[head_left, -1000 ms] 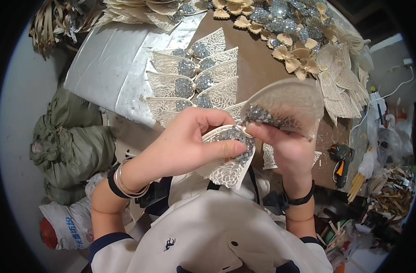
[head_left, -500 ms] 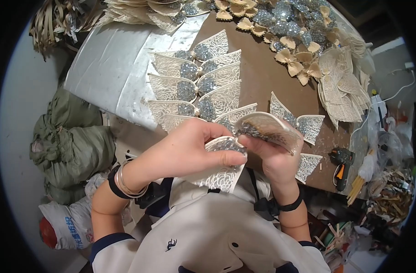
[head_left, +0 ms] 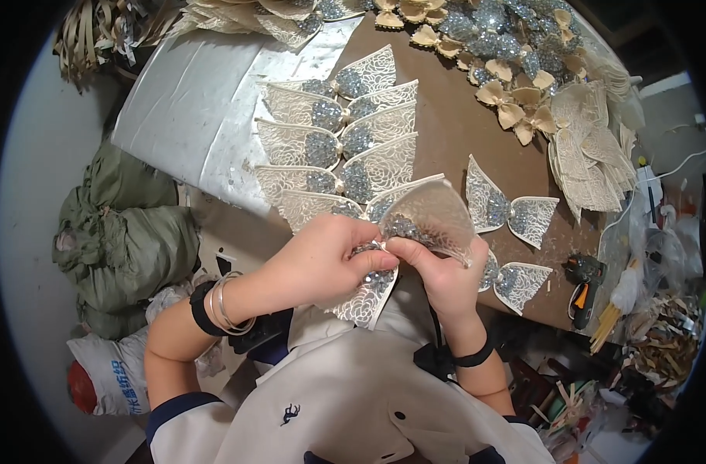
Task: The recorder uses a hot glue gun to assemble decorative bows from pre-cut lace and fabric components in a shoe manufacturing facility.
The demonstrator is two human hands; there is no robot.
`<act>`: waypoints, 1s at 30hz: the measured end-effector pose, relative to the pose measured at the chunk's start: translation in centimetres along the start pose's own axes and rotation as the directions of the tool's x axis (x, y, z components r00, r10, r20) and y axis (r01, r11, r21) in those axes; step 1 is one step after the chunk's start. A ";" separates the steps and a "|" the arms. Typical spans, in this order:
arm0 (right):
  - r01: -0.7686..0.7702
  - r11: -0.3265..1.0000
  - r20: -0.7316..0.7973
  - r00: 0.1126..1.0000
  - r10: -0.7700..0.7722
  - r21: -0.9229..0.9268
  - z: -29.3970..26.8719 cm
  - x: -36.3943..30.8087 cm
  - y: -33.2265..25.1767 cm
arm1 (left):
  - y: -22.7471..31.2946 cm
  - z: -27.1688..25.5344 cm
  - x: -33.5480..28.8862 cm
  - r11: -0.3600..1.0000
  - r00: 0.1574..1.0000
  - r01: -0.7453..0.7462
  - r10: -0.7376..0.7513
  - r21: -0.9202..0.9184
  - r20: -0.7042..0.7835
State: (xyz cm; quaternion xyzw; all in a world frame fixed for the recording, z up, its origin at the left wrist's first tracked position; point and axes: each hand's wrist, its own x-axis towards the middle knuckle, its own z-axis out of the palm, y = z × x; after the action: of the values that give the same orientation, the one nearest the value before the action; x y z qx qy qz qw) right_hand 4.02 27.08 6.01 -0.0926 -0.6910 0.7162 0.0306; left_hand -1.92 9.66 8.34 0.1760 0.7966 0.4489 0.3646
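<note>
Between my two hands, in front of my chest, is a cream lace bow [head_left: 360, 301] with silvery glitter at its middle. My left hand [head_left: 333, 247] pinches it near the centre, thumb on top. My right hand [head_left: 445, 271] grips the other side, its thumb pressed by the knot, and that wing stands up. Just beyond lies a column of finished-looking lace bows [head_left: 341, 147], overlapping one another on the table. Two more lace bows [head_left: 511, 213] lie to the right of my right hand, the nearer partly hidden by it.
A black glue gun [head_left: 583, 290] with an orange trigger lies at the table's right edge. Small glittery bows [head_left: 492, 46] are heaped at the far right, beside stacked lace pieces [head_left: 592, 155]. More lace bows [head_left: 252, 23] are piled at the back. Green sacks [head_left: 129, 232] stand left.
Both hands have shifted slightly left with the bow, and my right hand has tilted its wing more upright. The nearer bow on the right is less covered now.
</note>
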 end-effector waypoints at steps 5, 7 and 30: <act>-0.182 0.954 0.115 0.981 0.158 0.238 -0.6 0.8 -0.4 | 0.7 -0.6 -0.3 0.993 0.995 0.092 -0.089 -0.067 0.052; -0.223 0.944 0.152 0.970 0.190 0.242 -0.9 1.1 -0.8 | -0.5 -0.3 0.0 0.988 0.999 0.038 -0.034 -0.148 0.029; -0.074 0.969 0.107 0.993 0.050 0.234 2.9 0.2 0.5 | -3.5 1.2 -2.4 0.930 0.985 -0.061 -0.003 -0.361 -0.175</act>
State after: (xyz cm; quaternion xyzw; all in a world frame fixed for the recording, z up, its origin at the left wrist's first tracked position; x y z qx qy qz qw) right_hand 3.38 24.19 5.60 -0.0738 -0.5979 0.7980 -0.0158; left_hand 0.74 7.02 5.99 0.0773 0.7251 0.6081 0.3137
